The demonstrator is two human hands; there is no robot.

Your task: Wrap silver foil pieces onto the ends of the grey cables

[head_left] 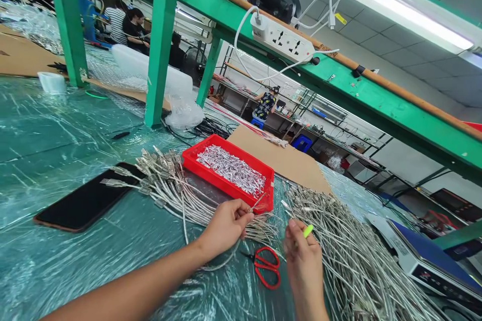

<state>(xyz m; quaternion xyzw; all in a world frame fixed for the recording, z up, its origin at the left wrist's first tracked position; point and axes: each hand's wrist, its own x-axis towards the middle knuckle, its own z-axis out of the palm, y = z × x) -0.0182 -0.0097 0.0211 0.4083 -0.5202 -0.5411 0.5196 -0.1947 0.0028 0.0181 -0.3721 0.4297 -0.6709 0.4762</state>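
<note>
My left hand (228,221) is closed, pinching the end of a grey-white cable (259,200) whose fine wires fan out past the fingertips. My right hand (304,256) is closed around a slim item with a bright yellow-green end (308,231); a small pale tip (285,204) shows beyond its fingers. What kind of item this is, I cannot make out. Just beyond both hands sits a red tray (222,184) holding many small silvery pieces (231,168). Red-handled scissors (268,265) lie on the table between my wrists.
Grey-white cables with plugs (165,180) are bunched left of the tray. A bigger cable pile (339,241) spreads to the right, beside a scale (433,261). A black phone (86,198) lies at left. Green shelf posts (161,45) rise behind; people work farther back.
</note>
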